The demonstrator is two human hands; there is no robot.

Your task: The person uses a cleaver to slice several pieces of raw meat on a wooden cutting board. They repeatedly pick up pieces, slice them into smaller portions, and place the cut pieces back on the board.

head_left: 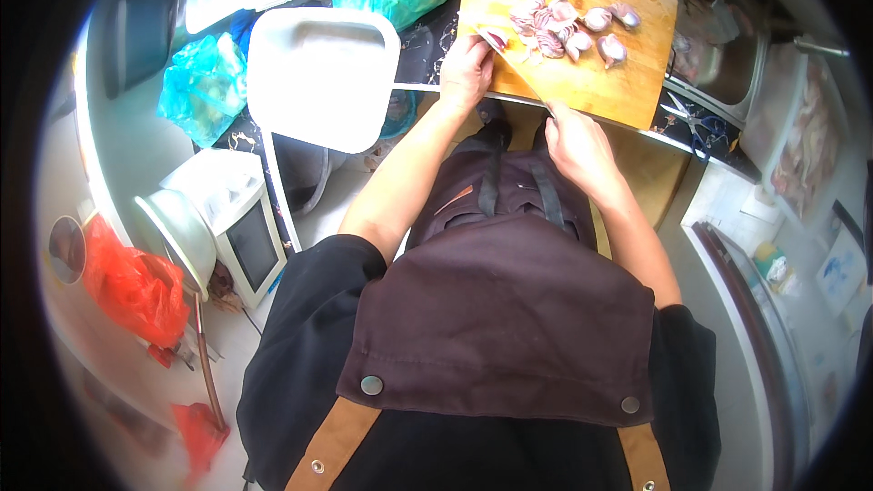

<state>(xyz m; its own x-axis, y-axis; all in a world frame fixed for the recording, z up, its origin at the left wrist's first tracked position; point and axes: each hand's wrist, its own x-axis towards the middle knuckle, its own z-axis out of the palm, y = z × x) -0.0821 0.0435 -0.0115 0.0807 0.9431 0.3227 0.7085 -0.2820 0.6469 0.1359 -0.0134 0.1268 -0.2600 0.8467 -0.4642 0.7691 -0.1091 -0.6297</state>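
Fingers of the left hand [466,73] are pinching a reddish bulb piece [496,39], probably shallot, at the near-left of the wooden cutting board [637,86]. Knife [527,77] blade is slanting just beside it, so fingertips are sitting close to the edge. Piece is looking light, firm, maybe slick where skinned; best hold: sides, fingertips curled back. Farther right, striped bulbs [555,27] are lying clustered. Right hand [579,145] is gripping the knife, fingers wrapped; scissors [698,124] are lying beyond.

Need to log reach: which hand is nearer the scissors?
Right. The right hand is left of the scissors; the left hand is farther left and farther forward.
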